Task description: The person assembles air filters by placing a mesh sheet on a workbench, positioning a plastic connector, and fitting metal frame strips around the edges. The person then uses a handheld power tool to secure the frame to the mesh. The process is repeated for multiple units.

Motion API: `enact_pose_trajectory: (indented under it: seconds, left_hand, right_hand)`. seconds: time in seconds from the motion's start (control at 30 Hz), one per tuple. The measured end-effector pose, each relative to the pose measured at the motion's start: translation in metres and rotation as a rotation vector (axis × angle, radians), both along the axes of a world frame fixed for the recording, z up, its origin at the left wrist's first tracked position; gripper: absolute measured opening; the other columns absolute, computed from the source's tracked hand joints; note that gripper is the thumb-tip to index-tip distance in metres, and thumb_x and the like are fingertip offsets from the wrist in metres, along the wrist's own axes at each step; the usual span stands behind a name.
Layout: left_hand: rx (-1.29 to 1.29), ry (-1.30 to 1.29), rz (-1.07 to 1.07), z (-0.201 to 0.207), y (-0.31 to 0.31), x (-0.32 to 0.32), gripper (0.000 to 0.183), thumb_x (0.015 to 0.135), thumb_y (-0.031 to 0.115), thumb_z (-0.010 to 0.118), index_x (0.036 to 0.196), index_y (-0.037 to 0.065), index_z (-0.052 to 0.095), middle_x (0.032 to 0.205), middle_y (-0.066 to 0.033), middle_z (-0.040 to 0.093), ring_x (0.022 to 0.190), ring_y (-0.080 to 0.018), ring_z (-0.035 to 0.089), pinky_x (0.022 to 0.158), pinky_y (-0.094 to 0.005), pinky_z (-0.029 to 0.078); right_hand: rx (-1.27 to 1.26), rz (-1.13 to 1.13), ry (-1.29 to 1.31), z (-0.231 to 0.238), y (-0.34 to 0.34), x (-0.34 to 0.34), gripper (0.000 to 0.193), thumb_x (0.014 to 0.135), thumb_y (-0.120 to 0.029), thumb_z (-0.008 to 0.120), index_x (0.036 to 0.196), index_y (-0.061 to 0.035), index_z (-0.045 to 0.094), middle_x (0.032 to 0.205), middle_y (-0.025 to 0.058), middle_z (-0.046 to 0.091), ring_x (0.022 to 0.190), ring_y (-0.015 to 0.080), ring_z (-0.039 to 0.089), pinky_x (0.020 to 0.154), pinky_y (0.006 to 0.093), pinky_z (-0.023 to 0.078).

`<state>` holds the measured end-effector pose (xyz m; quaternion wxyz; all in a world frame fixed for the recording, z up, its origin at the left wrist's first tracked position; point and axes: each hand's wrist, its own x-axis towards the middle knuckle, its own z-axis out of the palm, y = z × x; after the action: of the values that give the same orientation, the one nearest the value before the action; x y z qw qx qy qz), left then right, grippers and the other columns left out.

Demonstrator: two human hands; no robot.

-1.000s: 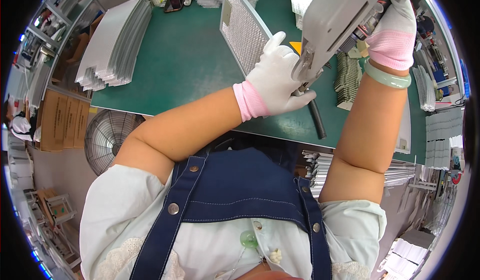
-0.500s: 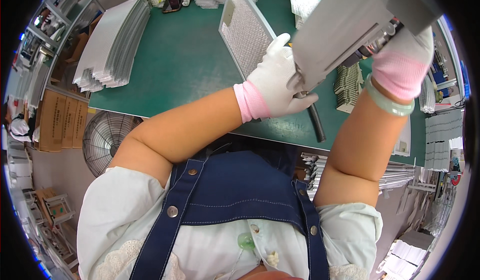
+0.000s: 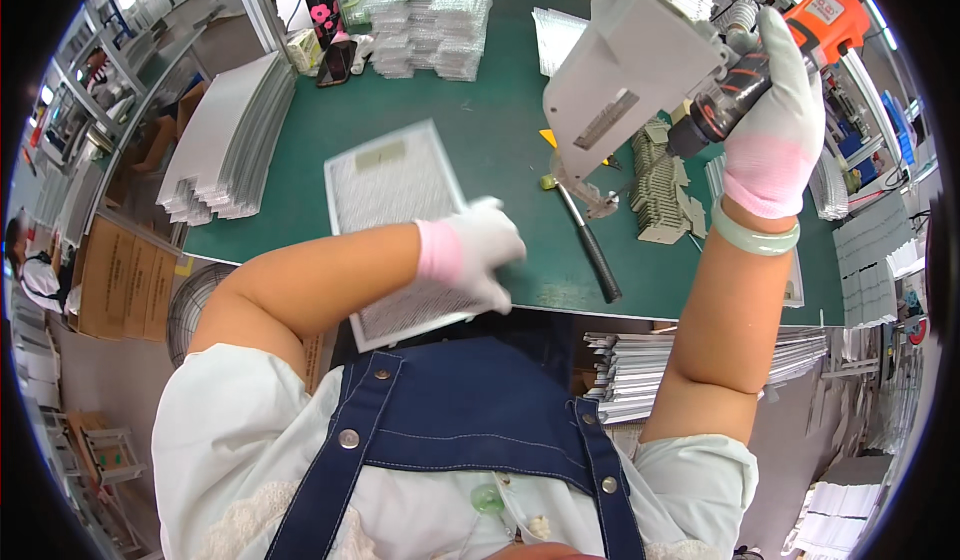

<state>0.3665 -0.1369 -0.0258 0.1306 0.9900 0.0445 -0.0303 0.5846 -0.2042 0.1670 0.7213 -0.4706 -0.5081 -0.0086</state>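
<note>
My right hand (image 3: pixel 780 125), in a white glove with a pink cuff, is closed round an orange and black power drill (image 3: pixel 735 100) raised over the bench's right side. The bit points down and left. Beside it hangs a light-grey housing (image 3: pixel 640 80); whether it is fixed to the drill I cannot tell. My gloved left hand (image 3: pixel 480 250), slightly blurred, is over the right edge of a white-framed mesh panel (image 3: pixel 395 185), fingers apart. The panel's near end overhangs the bench front. A black-gripped hammer (image 3: pixel 590 245) lies below the housing.
The green bench (image 3: pixel 520 150) bears stacked mesh sheets (image 3: pixel 225 140) at left and bubble-wrapped pieces (image 3: pixel 430 20) at the back, near a phone (image 3: pixel 336 63). Beige clip-like parts (image 3: pixel 660 185) stand at right. A fan (image 3: pixel 195 305) and cartons (image 3: pixel 115 275) are beyond the left edge.
My left hand has come off the grey housing and moved left and nearer. The mesh panel has gone from standing tilted to lying flatter, nearer me. The drill and housing have shifted away from me.
</note>
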Motion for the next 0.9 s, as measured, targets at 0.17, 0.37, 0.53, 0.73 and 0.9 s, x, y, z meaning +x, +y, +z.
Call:
enact_pose_trajectory:
  seconds: [0.17, 0.37, 0.53, 0.73, 0.9]
  left_hand:
    - [0.407, 0.234, 1.343, -0.081, 0.144, -0.115, 0.058, 0.088, 0.057, 0.058, 0.111, 0.006, 0.070, 0.119, -0.0156, 0.066, 0.114, -0.0298, 0.063, 0.091, -0.0429, 0.051]
    - [-0.037, 0.188, 0.943, -0.024, 0.180, -0.152, 0.051, 0.084, 0.044, 0.071, 0.113, 0.001, 0.068, 0.101, -0.0215, 0.071, 0.099, -0.0323, 0.068, 0.088, -0.0400, 0.052]
    - [0.259, -0.415, 0.689, 0.115, 0.060, -0.075, 0.028, 0.082, 0.018, 0.075, 0.099, -0.002, 0.063, 0.097, -0.0191, 0.063, 0.091, -0.0354, 0.062, 0.082, -0.0409, 0.050]
    - [0.024, -0.132, 0.164, 0.096, -0.082, -0.054, 0.016, 0.082, 0.021, 0.071, 0.088, 0.008, 0.061, 0.081, -0.0116, 0.058, 0.069, -0.0320, 0.064, 0.062, -0.0422, 0.052]
    - [0.023, -0.138, 0.213, 0.073, -0.095, -0.055, 0.017, 0.080, 0.020, 0.072, 0.087, 0.009, 0.062, 0.077, -0.0085, 0.061, 0.068, -0.0310, 0.064, 0.058, -0.0419, 0.051]
  right_hand:
    - [-0.054, 0.057, 0.158, 0.004, -0.017, -0.007, 0.025, 0.096, -0.026, 0.065, 0.108, -0.0035, 0.065, 0.088, 0.0060, 0.067, 0.076, 0.0114, 0.063, 0.070, 0.0241, 0.050]
    - [-0.017, 0.092, 0.125, -0.003, -0.027, 0.009, 0.027, 0.093, -0.025, 0.070, 0.107, -0.0033, 0.063, 0.085, 0.0039, 0.067, 0.071, 0.0099, 0.062, 0.067, 0.0236, 0.048]
    - [-0.103, -0.176, 0.109, -0.016, -0.029, 0.027, 0.028, 0.092, -0.024, 0.071, 0.108, -0.0021, 0.063, 0.080, 0.0005, 0.063, 0.064, 0.0068, 0.056, 0.060, 0.0208, 0.043]
    - [-0.066, -0.414, -0.015, -0.052, -0.053, 0.055, 0.035, 0.088, -0.027, 0.077, 0.105, 0.0002, 0.065, 0.078, -0.0012, 0.062, 0.063, 0.0044, 0.054, 0.059, 0.0202, 0.042]
    - [-0.017, -0.182, 0.122, -0.069, -0.045, 0.006, 0.036, 0.087, -0.027, 0.077, 0.105, 0.0017, 0.063, 0.081, 0.0039, 0.066, 0.064, 0.0073, 0.060, 0.059, 0.0214, 0.046]
